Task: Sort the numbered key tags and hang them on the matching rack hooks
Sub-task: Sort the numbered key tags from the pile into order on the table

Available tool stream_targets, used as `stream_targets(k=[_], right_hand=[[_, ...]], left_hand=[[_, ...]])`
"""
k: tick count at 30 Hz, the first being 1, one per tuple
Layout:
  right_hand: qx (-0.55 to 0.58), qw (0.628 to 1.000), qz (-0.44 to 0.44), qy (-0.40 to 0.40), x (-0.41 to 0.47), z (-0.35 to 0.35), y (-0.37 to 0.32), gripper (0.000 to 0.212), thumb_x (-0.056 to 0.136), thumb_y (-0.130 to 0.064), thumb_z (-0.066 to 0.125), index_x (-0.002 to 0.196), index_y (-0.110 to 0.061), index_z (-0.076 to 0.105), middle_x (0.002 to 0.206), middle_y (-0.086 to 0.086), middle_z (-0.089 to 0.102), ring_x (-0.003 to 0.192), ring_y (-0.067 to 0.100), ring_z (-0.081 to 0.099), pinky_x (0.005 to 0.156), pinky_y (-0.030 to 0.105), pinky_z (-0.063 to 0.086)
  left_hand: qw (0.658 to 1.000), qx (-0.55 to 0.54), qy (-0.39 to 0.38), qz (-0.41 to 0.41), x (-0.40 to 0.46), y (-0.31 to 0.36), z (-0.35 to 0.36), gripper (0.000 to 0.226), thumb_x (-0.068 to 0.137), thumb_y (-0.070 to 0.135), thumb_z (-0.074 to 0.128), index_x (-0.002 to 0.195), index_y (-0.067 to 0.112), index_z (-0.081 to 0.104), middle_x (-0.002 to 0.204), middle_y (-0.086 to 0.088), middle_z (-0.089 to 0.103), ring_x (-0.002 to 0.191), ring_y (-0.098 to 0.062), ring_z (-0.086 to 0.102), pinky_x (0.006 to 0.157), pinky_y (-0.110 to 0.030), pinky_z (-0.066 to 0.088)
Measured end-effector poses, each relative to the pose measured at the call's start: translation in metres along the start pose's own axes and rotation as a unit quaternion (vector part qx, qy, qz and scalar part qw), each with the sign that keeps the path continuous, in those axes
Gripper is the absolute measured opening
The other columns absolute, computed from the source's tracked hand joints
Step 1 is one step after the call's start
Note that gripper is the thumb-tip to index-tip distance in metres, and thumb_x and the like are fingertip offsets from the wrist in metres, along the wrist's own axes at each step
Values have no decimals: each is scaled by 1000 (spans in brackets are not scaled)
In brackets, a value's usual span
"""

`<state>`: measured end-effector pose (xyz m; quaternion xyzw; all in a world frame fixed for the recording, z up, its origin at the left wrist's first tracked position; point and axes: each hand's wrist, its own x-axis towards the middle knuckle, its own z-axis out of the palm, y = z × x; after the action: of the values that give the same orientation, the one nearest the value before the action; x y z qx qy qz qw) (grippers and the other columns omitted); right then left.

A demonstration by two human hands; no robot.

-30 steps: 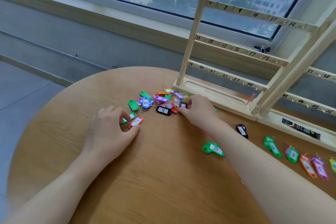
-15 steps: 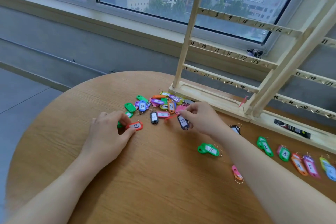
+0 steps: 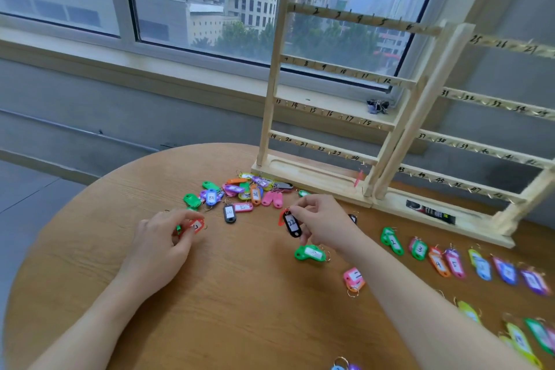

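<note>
My right hand (image 3: 322,224) pinches a black key tag marked 22 (image 3: 292,225) by its ring, lifted just above the table, with a red tag behind it. My left hand (image 3: 163,237) grips a red tag (image 3: 196,226) and a green one (image 3: 179,229) on the table. A loose pile of coloured key tags (image 3: 240,192) lies between my hands and the wooden rack (image 3: 339,117), whose numbered hook rails stand bare. A sorted row of tags (image 3: 450,261) runs along the right of the table.
A round wooden table (image 3: 240,294) holds everything. A green tag (image 3: 310,252) and a pink-orange tag (image 3: 354,279) lie below my right hand. A black packet (image 3: 431,213) sits on the rack base. More tags (image 3: 522,336) lie at the lower right. A window sill runs behind.
My right hand drew the black tag 22 out of the pile and lifted it toward me. My left hand stayed on the red tag. The camera tilted up, showing more of the rack.
</note>
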<state>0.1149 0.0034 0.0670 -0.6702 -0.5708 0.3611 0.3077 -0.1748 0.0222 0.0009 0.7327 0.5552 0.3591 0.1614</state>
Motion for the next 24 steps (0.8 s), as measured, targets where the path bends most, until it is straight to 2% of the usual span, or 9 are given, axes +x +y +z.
stream_targets(k=[3,6,8,11,13,16,19,21,24], right_hand=[[-5,1000,-17,-11,-8,4,-1,16,102,-23,58,97,-11,66,55,-3,64,51,20,64,43,17,39],[-62,996,-52,-46,-17,18,-5,14,100,-26,61,93,-16,67,79,2,76,48,18,62,51,23,45],[-93,992,-73,-53,-19,25,-8,14,100,-26,62,92,-18,69,89,0,75,45,14,60,48,25,47],[-111,989,-89,-29,-27,25,-15,14,100,-28,61,91,-21,69,78,-5,68,43,6,57,44,24,46],[-98,991,-85,-17,-36,19,-20,15,101,-25,59,90,-18,67,69,0,67,40,3,54,42,21,43],[-76,995,-67,-12,-53,6,-23,17,99,-20,53,95,-8,66,64,-2,67,39,1,54,41,20,37],[-29,997,-64,-34,-71,-9,-22,16,97,-16,52,94,-3,62,79,3,74,60,15,73,49,28,42],[10,997,-61,-42,-84,-22,-21,14,97,-14,53,92,-4,61,93,13,74,71,25,76,49,29,46],[67,996,-49,-44,-108,-41,-19,9,99,-13,56,93,-6,59,101,21,73,75,30,77,48,27,49]], left_hand=[[1000,-10,-3,-13,-1,-5,3,26,94,30,68,90,54,61,91,20,63,89,-16,55,86,-40,43],[1000,-1,6,-21,-2,-11,5,24,92,34,69,90,57,59,89,17,63,89,-22,57,83,-42,47],[1000,5,18,-16,-2,-8,4,26,92,31,70,87,53,58,87,17,62,86,-22,57,82,-40,44],[999,0,36,-11,-4,1,1,22,92,21,71,93,42,64,83,17,60,82,-16,56,79,-38,43],[999,-9,40,-23,-6,3,-3,16,92,21,70,95,36,67,84,16,61,82,-12,56,75,-37,46],[996,-55,46,-45,-12,12,-10,13,93,23,70,95,36,66,86,10,66,82,-10,59,67,-26,44],[993,-106,29,-50,-24,31,-12,12,92,18,72,87,29,69,78,11,70,77,-7,62,65,-19,45],[991,-129,11,-35,-37,52,-10,13,89,14,74,82,25,71,70,11,72,67,-4,59,61,-12,41],[978,-203,-15,-39,-52,84,-5,11,88,13,74,81,22,73,70,7,73,57,-5,49,56,-17,36]])
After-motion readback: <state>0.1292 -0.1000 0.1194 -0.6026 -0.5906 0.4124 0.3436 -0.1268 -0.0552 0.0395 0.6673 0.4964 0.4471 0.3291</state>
